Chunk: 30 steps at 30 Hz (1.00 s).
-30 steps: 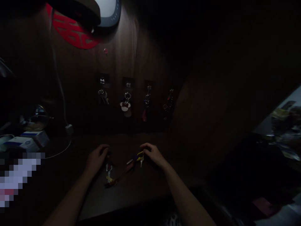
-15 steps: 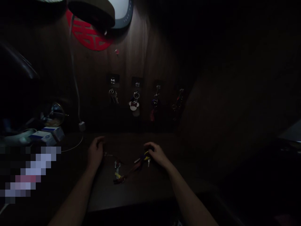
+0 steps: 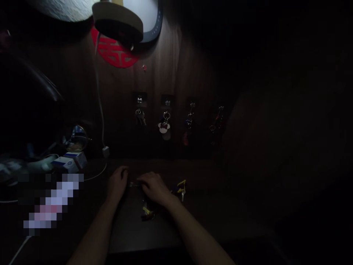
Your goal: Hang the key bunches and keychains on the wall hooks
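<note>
The scene is very dark. My left hand point(image 3: 118, 183) and my right hand point(image 3: 153, 187) rest close together on a dark wooden tabletop point(image 3: 154, 232), fingers curled around a small metal key ring point(image 3: 134, 184) between them. A bunch of keys with yellow tags point(image 3: 180, 187) lies just right of my right hand. Another yellow-tagged key on a reddish strap point(image 3: 147, 213) lies below my right hand.
On the wooden wall hang several key sets on hooks, one with a white mouse-shaped charm point(image 3: 164, 127). A red paper cutout point(image 3: 116, 51) and a lamp point(image 3: 124, 18) are above. White boxes point(image 3: 68, 162), a cable with plug point(image 3: 105, 151) and a round shiny object point(image 3: 77, 134) stand left.
My right hand left the yellow-tagged keys and moved left to meet my left hand at the small ring. The camera view shifted left.
</note>
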Tool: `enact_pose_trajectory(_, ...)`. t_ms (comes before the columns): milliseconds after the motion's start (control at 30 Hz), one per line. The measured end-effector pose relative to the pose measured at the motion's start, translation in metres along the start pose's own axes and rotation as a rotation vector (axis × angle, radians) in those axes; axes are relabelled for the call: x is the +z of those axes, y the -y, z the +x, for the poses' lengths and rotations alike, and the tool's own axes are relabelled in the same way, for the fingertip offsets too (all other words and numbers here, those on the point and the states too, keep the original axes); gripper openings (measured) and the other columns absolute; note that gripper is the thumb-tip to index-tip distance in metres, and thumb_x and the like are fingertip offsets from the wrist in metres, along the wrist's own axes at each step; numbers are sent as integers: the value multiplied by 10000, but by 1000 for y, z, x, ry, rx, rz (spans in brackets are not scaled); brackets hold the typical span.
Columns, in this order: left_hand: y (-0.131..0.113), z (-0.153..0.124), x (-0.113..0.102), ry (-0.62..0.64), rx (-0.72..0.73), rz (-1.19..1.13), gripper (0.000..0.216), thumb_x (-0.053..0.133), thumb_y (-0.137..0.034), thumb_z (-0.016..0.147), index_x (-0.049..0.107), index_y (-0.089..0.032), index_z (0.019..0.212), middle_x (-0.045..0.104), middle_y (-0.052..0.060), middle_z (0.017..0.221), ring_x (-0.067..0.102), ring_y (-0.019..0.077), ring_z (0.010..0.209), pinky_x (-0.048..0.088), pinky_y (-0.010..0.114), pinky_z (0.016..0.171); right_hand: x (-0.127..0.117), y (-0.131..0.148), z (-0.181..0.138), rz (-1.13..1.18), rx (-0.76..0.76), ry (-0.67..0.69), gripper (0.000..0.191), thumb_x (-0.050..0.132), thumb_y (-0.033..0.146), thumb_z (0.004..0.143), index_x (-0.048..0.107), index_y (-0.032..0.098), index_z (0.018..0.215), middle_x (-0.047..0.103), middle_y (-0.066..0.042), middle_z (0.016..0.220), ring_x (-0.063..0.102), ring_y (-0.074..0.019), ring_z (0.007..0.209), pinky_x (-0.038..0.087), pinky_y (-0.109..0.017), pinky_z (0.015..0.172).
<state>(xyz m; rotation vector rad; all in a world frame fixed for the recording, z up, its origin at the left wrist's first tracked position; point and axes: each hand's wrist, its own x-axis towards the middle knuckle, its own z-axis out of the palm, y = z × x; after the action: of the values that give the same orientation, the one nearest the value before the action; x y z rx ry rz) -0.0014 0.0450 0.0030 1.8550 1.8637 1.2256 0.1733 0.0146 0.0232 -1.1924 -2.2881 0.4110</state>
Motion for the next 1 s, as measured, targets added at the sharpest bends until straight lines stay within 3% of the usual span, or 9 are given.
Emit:
enact_pose_trajectory(133, 2, 1, 3, -11, -38, -1, 290, 351, -278, 816, 596, -208, 954, 688, 61, 1002, 638, 210, 933, 477, 305, 810, 18, 13, 12, -161, -70, 63, 339, 492, 184, 834, 564, 270, 1154, 611, -25, 1160, 502, -205, 1068, 356, -356, 886)
enact_pose_trajectory(367, 4, 2, 10, 28, -22, -9, 250, 386, -240, 814, 607, -223, 931, 700, 40, 986, 649, 196, 912, 483, 289, 791, 34, 12, 22, -287, 37, 54, 222, 514, 262, 849, 598, 221, 1051, 600, -69, 1136, 495, -237, 1057, 361, -390, 864)
enact_pose_trajectory(533, 7, 2, 15, 79, 12, -17, 271, 387, -227, 824, 619, -208, 964, 698, 44, 997, 647, 185, 919, 480, 291, 808, 26, 7, 19, -278, 105, 15, 195, 532, 243, 804, 588, 179, 980, 619, -92, 1044, 519, -243, 999, 367, -373, 816)
enact_pose_trajectory(833, -2, -7, 17, 307, 273, 116, 273, 450, -201, 809, 675, -254, 955, 680, 32, 1030, 591, 205, 988, 428, 365, 865, 21, -20, 4, -111, 201, -141, 192, 516, 117, 765, 556, 219, 923, 633, -25, 931, 549, -198, 910, 342, -316, 786)
enact_pose_trajectory(1000, -3, -11, 16, 309, 324, 117, 261, 519, -176, 756, 673, -266, 946, 640, 35, 1059, 558, 216, 1005, 419, 389, 868, 22, -26, 2, 28, 185, -251, 164, 518, 123, 772, 558, 227, 893, 629, 8, 873, 550, -170, 864, 337, -297, 784)
